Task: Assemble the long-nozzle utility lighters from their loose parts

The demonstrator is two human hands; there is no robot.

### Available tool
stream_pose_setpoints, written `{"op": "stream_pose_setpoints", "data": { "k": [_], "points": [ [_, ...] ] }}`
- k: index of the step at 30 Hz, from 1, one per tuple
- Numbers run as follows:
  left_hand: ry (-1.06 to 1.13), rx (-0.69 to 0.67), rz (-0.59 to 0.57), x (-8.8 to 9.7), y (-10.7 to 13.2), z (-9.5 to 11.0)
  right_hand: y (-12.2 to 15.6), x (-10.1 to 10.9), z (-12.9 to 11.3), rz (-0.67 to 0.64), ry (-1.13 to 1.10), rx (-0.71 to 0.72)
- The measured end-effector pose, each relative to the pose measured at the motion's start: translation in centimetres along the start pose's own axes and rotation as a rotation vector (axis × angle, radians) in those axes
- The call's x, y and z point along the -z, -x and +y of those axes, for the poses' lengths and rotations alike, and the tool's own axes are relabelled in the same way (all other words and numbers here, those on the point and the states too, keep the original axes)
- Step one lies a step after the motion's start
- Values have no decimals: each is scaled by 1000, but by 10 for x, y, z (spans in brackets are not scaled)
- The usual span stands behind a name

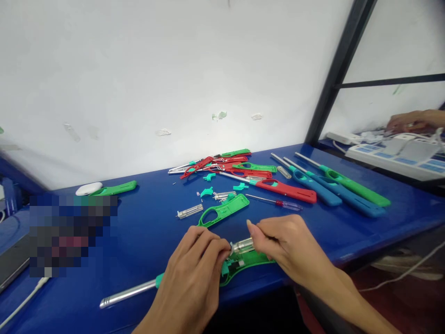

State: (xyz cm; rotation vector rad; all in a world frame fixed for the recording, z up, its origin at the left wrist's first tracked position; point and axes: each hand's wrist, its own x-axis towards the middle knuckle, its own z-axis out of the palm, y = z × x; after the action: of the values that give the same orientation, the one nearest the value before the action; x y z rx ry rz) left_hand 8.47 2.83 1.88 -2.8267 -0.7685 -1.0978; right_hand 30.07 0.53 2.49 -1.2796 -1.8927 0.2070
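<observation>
Near the table's front edge lies an opened gas lighter, with a green half-shell (pixel 248 263), a turquoise trigger (pixel 227 267) and a long metal barrel (pixel 130 293) pointing left. My left hand (pixel 196 269) is closed over the lighter, its fingertips at the valve end of a clear fuel tank (pixel 243 246). Pinched around the tank's other end is my right hand (pixel 290 239), just above the shell. My left palm hides part of the lighter. Behind my hands rests a loose green half-shell (pixel 227 209).
Further back are a clear tank (pixel 190 211), a screwdriver (pixel 290 205), a pile of red and green lighter parts (pixel 225 166) and a red lighter (pixel 288 190). Blue lighters (pixel 351 195) and a green lighter (pixel 361 188) lie right. Another person's hand (pixel 413 121) is beyond a power strip (pixel 392 160).
</observation>
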Motion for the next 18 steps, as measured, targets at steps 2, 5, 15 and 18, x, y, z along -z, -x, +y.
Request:
{"op": "stream_pose_setpoints", "data": {
  "k": [2,5,15,18],
  "points": [
    [-14,-7,1,1,1,-1,0,1,0,-10,-17,-44],
    [-67,-16,4,3,5,-1,1,1,1,-51,-16,-147],
    [-113,3,-18,6,13,10,1,1,2,-152,59,-263],
    [-104,29,-36,5,15,9,-1,1,3,-129,75,-257]
  ]
}}
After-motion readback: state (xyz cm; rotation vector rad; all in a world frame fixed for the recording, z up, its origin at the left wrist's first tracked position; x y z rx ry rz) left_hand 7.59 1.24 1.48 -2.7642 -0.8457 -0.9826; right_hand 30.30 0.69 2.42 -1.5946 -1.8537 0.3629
